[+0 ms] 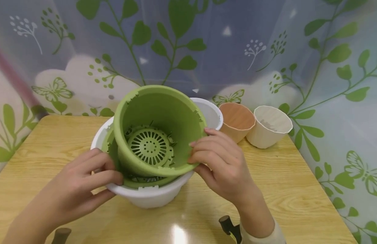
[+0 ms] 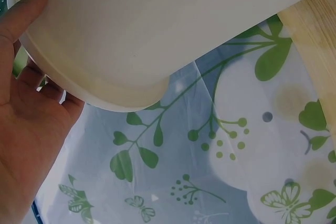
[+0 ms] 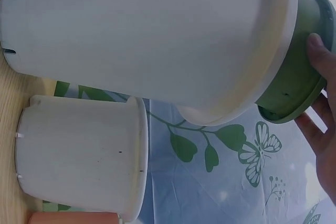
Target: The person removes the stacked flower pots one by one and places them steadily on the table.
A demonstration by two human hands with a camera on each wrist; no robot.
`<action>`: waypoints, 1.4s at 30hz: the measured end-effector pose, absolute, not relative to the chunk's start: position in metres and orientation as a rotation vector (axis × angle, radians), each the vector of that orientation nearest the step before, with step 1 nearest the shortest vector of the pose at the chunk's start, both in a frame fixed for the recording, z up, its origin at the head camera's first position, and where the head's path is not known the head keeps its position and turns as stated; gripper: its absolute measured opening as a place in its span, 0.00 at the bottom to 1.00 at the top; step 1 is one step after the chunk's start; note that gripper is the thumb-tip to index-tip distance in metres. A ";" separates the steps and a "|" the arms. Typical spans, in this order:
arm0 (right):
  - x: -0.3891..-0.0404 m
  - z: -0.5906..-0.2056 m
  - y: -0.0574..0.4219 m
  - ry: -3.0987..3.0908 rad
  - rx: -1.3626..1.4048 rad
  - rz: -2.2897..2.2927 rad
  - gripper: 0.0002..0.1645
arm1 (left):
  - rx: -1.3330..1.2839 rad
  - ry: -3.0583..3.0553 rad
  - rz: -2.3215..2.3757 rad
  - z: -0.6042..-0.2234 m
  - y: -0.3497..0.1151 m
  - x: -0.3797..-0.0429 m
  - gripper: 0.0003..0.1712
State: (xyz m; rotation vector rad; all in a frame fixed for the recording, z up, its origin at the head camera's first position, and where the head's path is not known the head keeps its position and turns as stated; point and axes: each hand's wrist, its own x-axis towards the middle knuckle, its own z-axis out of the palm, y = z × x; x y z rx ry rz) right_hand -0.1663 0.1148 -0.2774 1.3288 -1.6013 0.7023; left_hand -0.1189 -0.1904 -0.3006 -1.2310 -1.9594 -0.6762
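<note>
A green plastic pot (image 1: 158, 101) with a slotted base inside sits tilted, partly raised out of a large white pot (image 1: 153, 200). Lining the white pot is another green pot (image 1: 139, 184), its rim showing below the tilted one. My right hand (image 1: 225, 162) pinches the tilted pot's rim at its right side; in the right wrist view the thumb lies on the green outer wall (image 3: 299, 56). At the left, my left hand (image 1: 84, 176) grips the white pot's rim, with its thumb (image 2: 31, 6) against the white outside in the left wrist view.
Behind and to the right stand a smaller white pot (image 1: 211, 113), an orange-brown pot (image 1: 237, 117) and a cream faceted pot (image 1: 263, 137), in a row on the wooden table (image 1: 283, 189). A leaf-patterned curtain (image 1: 252, 20) hangs behind the table and along its right side.
</note>
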 end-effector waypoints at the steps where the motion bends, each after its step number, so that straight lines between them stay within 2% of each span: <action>1: -0.166 -0.277 0.115 -1.603 1.327 0.701 0.08 | -1.230 -1.960 -0.675 -0.300 -0.190 -0.119 0.17; 20: -0.167 -0.276 0.118 -1.508 1.291 0.719 0.10 | -1.222 -1.968 -0.646 -0.301 -0.191 -0.118 0.17; 29: -0.167 -0.272 0.120 -1.424 1.192 0.780 0.16 | -1.222 -1.971 -0.641 -0.302 -0.192 -0.118 0.17; 42: -0.168 -0.270 0.129 -1.319 1.121 0.829 0.15 | -1.218 -1.986 -0.635 -0.303 -0.192 -0.117 0.17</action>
